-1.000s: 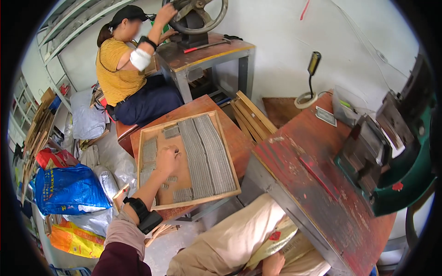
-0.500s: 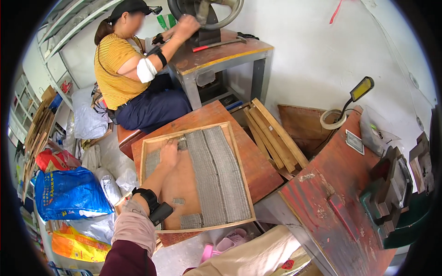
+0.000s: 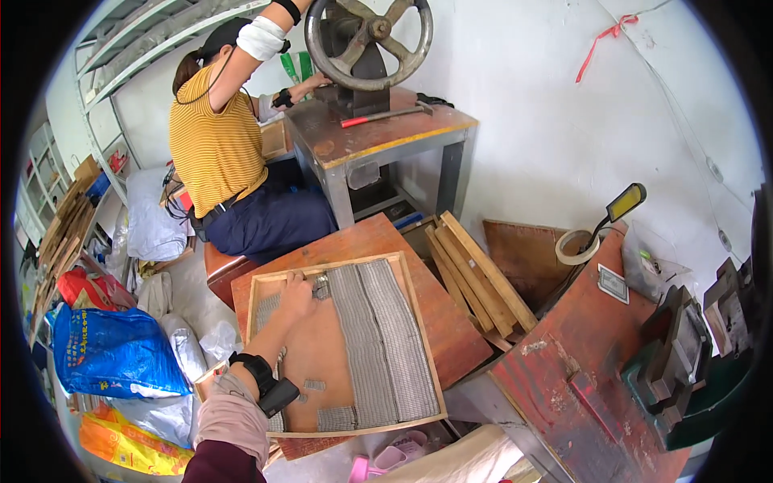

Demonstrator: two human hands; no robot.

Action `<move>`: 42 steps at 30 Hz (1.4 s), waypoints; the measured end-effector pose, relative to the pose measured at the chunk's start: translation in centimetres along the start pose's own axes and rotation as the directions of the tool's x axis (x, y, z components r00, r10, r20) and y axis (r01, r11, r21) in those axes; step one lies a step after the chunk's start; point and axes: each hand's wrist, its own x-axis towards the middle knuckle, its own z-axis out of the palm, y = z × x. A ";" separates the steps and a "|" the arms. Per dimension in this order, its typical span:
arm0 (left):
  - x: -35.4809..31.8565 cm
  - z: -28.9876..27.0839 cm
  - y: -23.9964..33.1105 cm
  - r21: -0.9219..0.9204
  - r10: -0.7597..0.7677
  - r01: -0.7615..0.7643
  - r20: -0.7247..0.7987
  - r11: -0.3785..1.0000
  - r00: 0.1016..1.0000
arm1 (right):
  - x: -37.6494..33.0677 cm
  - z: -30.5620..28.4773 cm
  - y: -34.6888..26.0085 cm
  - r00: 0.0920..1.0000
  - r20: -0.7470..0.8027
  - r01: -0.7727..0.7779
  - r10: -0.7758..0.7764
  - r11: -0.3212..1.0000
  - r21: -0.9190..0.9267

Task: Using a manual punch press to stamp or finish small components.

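Observation:
A shallow wooden tray [image 3: 441,386] lies in front of me, lined with long rows of small grey metal pieces [image 3: 386,338]. My left hand [image 3: 298,298] reaches into its far left part, fingers bent down against the tray floor beside a small cluster of metal pieces [image 3: 321,286]. The fingers look closed, but what they hold, if anything, is hidden. A black band with a dark box [image 3: 278,396] is on my left wrist. Loose metal pieces [image 3: 315,385] lie on the bare brown tray floor, and a short block of them [image 3: 336,418] sits at the near edge. My right hand is out of view.
A co-worker [image 3: 217,153] in a striped yellow shirt sits at a bench with a large handwheel [image 3: 370,40] and a red-handled hammer [image 3: 386,116]. Wooden boards [image 3: 475,278] stand beyond the tray. At right is a red-brown table [image 3: 555,362] with a green machine [image 3: 684,402]. Bags [image 3: 117,354] lie left.
The view has tilted up, so the tray sits lower. My left hand stays at the tray's far left; more loose pieces show near my forearm. The co-worker's arm has risen off the handwheel.

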 end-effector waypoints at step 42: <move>-22.4 -18.4 46.5 -0.251 0.971 -0.942 -0.142 -0.223 -0.192 | 1.2 -28.2 3.3 0.884 -0.455 0.163 0.108 0.840 0.517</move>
